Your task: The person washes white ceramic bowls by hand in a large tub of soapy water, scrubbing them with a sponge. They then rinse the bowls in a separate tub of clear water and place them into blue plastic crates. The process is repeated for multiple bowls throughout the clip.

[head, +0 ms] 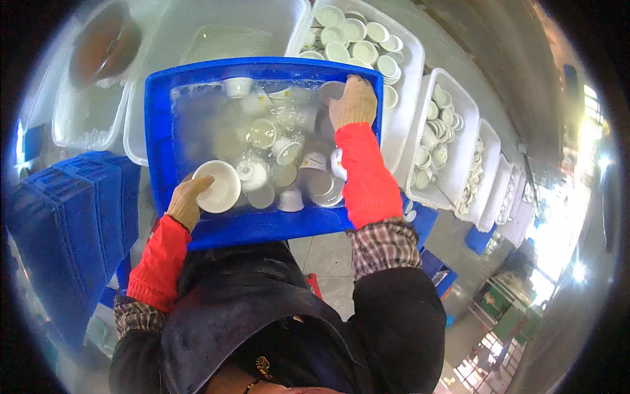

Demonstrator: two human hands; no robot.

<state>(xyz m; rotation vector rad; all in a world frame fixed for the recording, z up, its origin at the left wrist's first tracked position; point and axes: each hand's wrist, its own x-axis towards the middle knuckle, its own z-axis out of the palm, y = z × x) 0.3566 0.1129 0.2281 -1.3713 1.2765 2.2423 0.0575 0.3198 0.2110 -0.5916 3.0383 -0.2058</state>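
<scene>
My left hand (185,203), in a tan glove, grips a round white bowl (224,189) at the front left of a blue plastic tub (266,229), with the thumb laid inside the bowl. Cloudy water (202,123) fills the tub, and several white cups and bowls lie in it, some partly under the surface. One white cup (237,87) stands near the back wall; a cup with a printed mark (313,160) lies right of the middle. My right hand (355,103), also gloved, is at the tub's back right corner beside a submerged greyish dish (331,90); its fingertips' hold is unclear.
Behind the tub, a white bin (416,37) holds many small white dishes (354,30). More white bins (443,199) with dishes run off to the right. Stacked blue crates (74,212) stand at left. A water-filled white basin (93,118) is at the back left, with a blurred brown object (106,44) above.
</scene>
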